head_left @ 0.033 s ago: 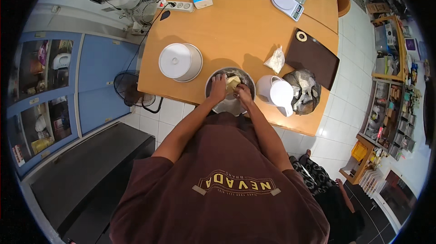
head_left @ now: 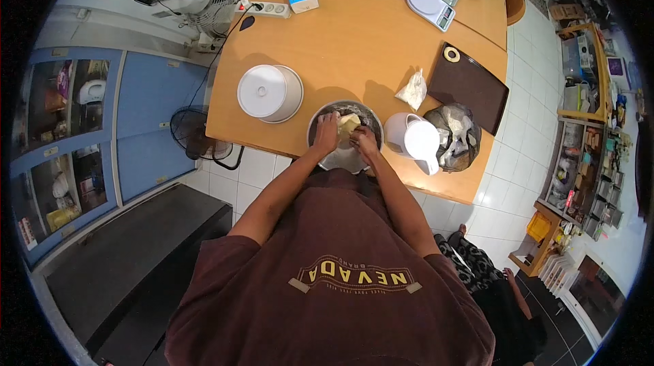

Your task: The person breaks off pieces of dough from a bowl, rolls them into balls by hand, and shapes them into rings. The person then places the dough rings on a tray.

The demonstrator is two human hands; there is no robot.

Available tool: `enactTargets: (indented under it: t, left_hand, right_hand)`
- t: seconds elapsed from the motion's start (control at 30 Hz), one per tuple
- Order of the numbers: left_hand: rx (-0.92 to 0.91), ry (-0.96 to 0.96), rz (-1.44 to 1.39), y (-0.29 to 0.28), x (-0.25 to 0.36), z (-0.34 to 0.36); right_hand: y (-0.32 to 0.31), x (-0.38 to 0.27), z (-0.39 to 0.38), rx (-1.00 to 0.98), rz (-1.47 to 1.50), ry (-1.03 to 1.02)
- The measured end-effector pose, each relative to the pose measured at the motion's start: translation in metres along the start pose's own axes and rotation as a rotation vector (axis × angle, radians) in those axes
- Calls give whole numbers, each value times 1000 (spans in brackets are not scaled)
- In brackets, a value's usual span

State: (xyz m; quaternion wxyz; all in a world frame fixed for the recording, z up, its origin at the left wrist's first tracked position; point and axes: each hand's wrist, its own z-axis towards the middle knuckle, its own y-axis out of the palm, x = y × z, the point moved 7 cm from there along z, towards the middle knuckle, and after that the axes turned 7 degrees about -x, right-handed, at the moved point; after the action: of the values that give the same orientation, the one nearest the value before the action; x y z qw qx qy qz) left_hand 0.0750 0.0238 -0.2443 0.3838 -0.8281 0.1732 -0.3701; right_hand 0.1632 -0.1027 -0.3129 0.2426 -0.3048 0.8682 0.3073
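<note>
Hardly anything has moved since the earlier frame; both hands remain inside the metal bowl (head_left: 343,160) at the worktop's (head_left: 340,46) near edge. Pale dough (head_left: 348,123) lies in it, the left hand (head_left: 328,131) against its left side and the right hand (head_left: 365,140) at its near right. Each grip shows bent fingers, but I cannot tell how tightly either closes. Left stands a white lidded container (head_left: 269,92); just right, a white jug (head_left: 419,140).
</note>
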Motion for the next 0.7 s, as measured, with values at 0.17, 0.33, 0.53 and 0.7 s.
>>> enactTargets:
  t: [0.17, 0.33, 0.53, 0.7]
  left_hand:
    - [115, 13, -299, -9, -21, -8]
    - [211, 10, -953, -36, -16, -22]
    - [100, -82, -1671, -59, 23, -54]
    - [178, -123, -1811, -63, 53, -73]
  right_hand:
    - [9, -27, -12, -49, -217, -66]
    - [26, -80, -47, -123, -253, -165]
    - [58, -136, -94, -333, -76, -266]
    - [50, -132, -107, -304, -115, -270]
